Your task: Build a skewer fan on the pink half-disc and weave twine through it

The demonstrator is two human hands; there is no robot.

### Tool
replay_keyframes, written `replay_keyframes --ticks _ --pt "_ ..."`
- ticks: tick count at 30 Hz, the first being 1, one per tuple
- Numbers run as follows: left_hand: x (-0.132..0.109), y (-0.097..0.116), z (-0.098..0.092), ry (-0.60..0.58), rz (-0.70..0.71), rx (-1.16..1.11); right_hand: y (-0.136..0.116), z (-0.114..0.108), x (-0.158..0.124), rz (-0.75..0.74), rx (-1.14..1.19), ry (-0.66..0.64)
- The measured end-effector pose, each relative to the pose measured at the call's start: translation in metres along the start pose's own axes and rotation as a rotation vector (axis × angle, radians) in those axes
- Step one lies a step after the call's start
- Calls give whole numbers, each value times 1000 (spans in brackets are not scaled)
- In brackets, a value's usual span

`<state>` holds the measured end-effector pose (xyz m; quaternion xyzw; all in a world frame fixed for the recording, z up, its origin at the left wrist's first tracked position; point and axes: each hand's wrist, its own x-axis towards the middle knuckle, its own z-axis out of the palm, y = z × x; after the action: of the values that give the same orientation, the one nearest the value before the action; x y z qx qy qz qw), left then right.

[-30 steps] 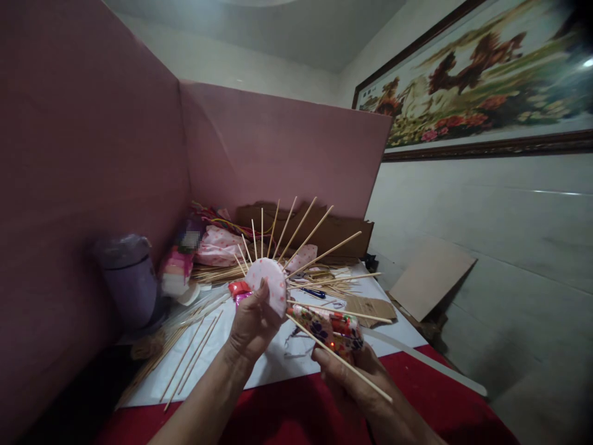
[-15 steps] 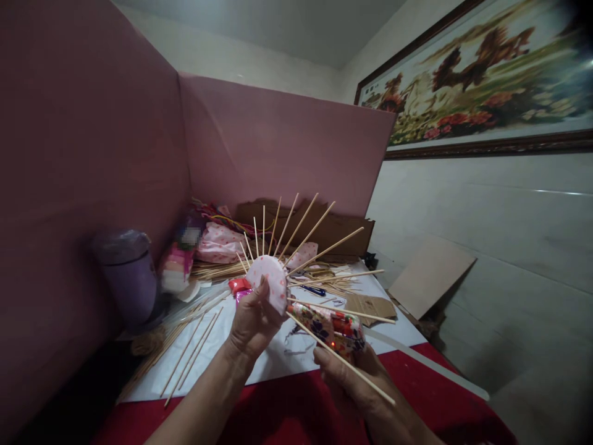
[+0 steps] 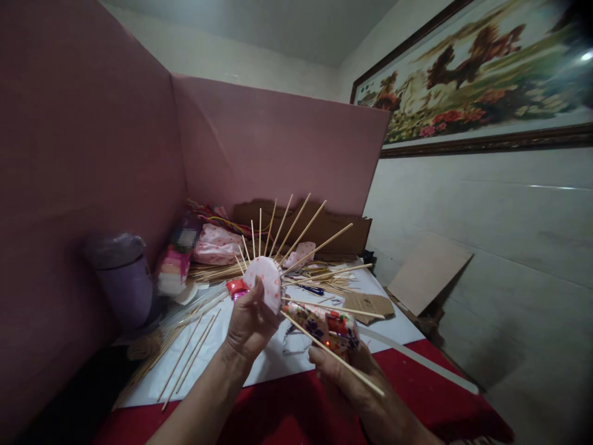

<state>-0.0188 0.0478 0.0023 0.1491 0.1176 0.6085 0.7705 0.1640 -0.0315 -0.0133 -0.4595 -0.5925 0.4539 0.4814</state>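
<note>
My left hand (image 3: 250, 327) is closed on a round disc (image 3: 272, 278) covered in white cloth with pink dots, thumb on its face. Thin wooden sticks (image 3: 296, 230) fan out from the disc's rim, upward and to the right. My right hand (image 3: 356, 374) grips a glue gun (image 3: 340, 322) wrapped in flowered material, with a small red light glowing on it. A long whitish glue stick (image 3: 430, 364) juts out behind the gun. The gun's front end is close to the disc's lower right rim; whether it touches is hidden. One stick crosses in front of the gun and right hand.
Loose sticks (image 3: 192, 352) lie on the white sheet (image 3: 152, 386) at left, near a purple bin (image 3: 125, 290). Dotted cloth (image 3: 220, 244), a dark-blue-handled tool (image 3: 311, 289) and brown cardboard (image 3: 370, 304) lie behind. Pink panels (image 3: 278, 142) enclose the left and back.
The view has shifted slightly, so the disc, sticks and right hand sit a little further left. Both hands keep their hold, and the gun stays by the rim.
</note>
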Motion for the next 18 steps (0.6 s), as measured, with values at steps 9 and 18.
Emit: replay_keyframes --ticks 9,18 --pt "0 1 -1 3 -27 13 -6 18 0 168 274 -70" --pt "-1 2 -1 9 -42 -30 6 10 2 170 266 -144"
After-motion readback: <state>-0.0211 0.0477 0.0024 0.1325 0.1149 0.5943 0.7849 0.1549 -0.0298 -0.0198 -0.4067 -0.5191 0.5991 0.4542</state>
